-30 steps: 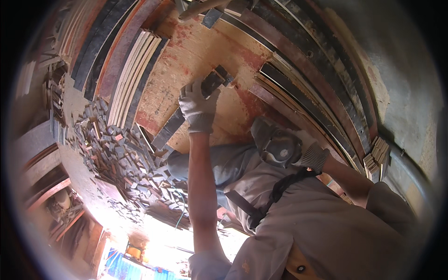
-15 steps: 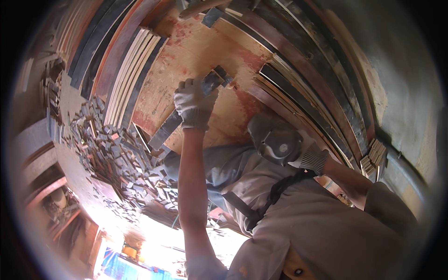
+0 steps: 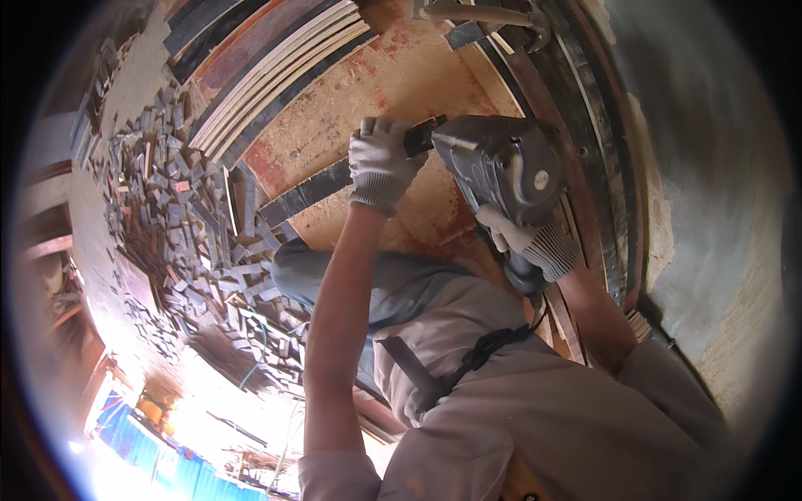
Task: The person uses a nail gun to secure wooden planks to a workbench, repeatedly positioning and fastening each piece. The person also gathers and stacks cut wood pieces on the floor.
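My left hand (image 3: 380,160), in a pale knit glove, is closed around a long dark plywood strip (image 3: 309,190). The strip lies slanted across a worn, red-stained board (image 3: 322,121). Beyond my fingers, a short dark block (image 3: 426,134) shows at the strip's far end. My right hand (image 3: 522,238), gloved too, grips the handle of a bulky dark grey power tool that looks like a nail gun (image 3: 501,163). Its front reaches the block end, just right of my left hand. The tool's exact contact point is hidden.
Stacked plywood strips (image 3: 288,75) lie at the far left of the board, and more long strips (image 3: 606,167) run along the right. A large heap of small offcut blocks (image 3: 188,200) spreads at left. A hammer (image 3: 480,14) rests at the far edge. A wall (image 3: 710,209) stands at right.
My right hand has brought the nail gun up and forward, from beside my lap to the strip's end. My left hand still holds the strip; the view has shifted.
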A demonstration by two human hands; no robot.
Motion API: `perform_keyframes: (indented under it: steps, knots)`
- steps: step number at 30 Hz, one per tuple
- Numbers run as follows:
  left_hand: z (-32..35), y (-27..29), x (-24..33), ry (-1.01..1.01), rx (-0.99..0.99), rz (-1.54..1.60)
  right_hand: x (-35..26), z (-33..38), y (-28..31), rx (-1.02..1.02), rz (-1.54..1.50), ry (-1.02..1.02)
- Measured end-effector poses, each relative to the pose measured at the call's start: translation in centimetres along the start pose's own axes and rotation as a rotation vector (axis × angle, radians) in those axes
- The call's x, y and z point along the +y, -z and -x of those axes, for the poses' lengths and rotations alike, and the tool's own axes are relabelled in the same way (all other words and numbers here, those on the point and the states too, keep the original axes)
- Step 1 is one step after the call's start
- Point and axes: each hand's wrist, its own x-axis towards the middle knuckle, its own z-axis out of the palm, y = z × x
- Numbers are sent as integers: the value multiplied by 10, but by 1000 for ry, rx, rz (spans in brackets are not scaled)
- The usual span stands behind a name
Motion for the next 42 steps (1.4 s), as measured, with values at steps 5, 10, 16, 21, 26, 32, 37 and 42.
perform_keyframes:
  steps: [5, 10, 16, 21, 26, 32, 37, 42]
  knots:
    - [2, 1, -1, 20, -20, 10, -18, 0, -10, 100, 318, 115]
    - [3, -2, -5, 27, -73, 76, -21, 7, -9, 64, 485, 109]
    - [1, -6, -10, 9, -62, 101, -26, -7, 2, -200, 653, -233]
    - [1, 0, -6, 17, -47, 30, -29, 25, 1, -125, 574, -346]
    - [7, 38, -1, 46, 20, 102, 9, 59, 4, -277, 957, -180]
    - [46, 170, -78, 356, 210, -322, 45, 99, -16, 141, 618, -200]
    - [62, 195, -139, 565, 318, -692, 19, 103, -31, 142, 667, -34]
    - [-35, 123, -144, 252, 286, -335, 17, 102, -35, 231, 682, 54]
